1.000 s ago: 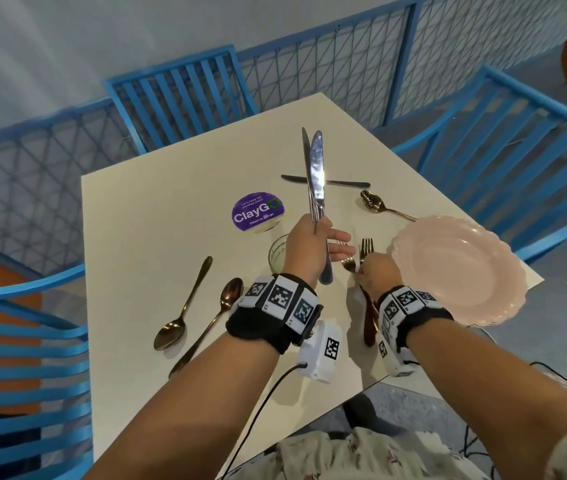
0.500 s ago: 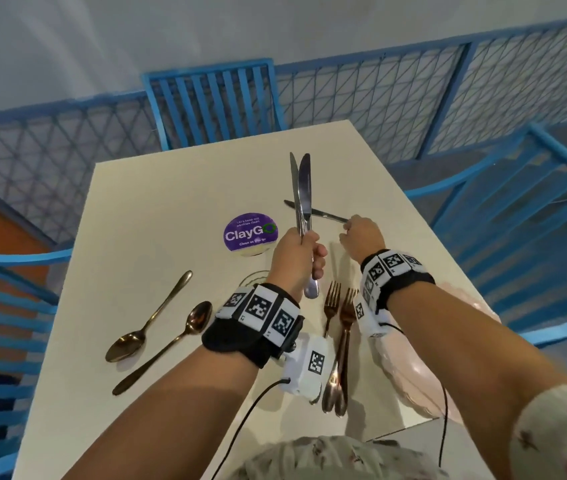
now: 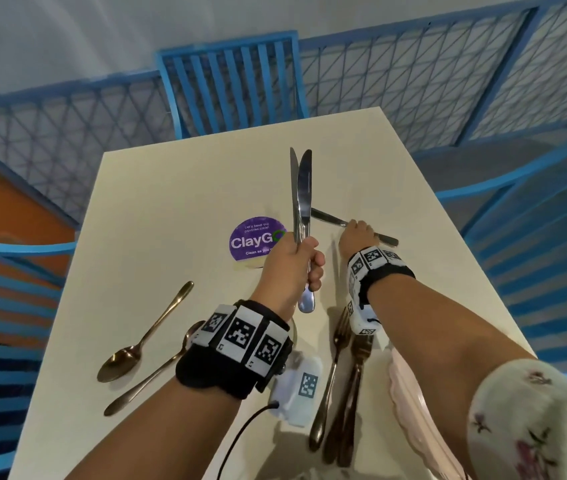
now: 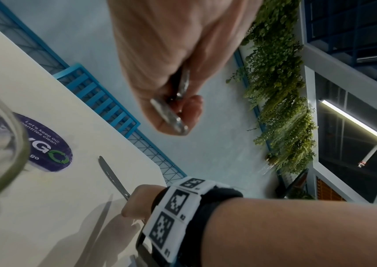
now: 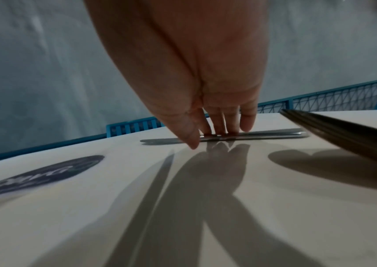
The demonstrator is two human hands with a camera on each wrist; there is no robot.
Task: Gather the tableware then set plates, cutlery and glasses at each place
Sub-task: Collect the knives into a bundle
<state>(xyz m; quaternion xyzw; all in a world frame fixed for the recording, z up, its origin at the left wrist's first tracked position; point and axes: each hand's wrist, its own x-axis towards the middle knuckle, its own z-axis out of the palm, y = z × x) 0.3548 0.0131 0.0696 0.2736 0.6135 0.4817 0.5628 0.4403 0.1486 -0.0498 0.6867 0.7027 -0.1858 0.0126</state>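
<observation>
Plainly, sticker [image 3: 257, 239]: "ClayGo", "Let's keep our pantries clean".
Left hand [image 3: 292, 261]: grips two upright knives [image 3: 301, 192].
Right hand [image 3: 356, 237]: straight fingers [image 5: 219, 124] now press the third knife [image 3: 330, 220] on the table [image 3: 171, 202]; half a second ago just reaching it.

The cream table [image 3: 157, 188] carries a round purple ClayGo sticker [image 3: 252, 239] near its middle. Beside the sticker a silver knife [image 3: 327, 218] lies flat and slanted. Two bronze spoons [image 3: 143, 344] lie side by side toward the left edge, bowls nearest the viewer. Bronze forks [image 3: 340, 382] lie bunched near the front edge, tines pointing away, with a pink scalloped plate [image 3: 410, 407] just right of them.
</observation>
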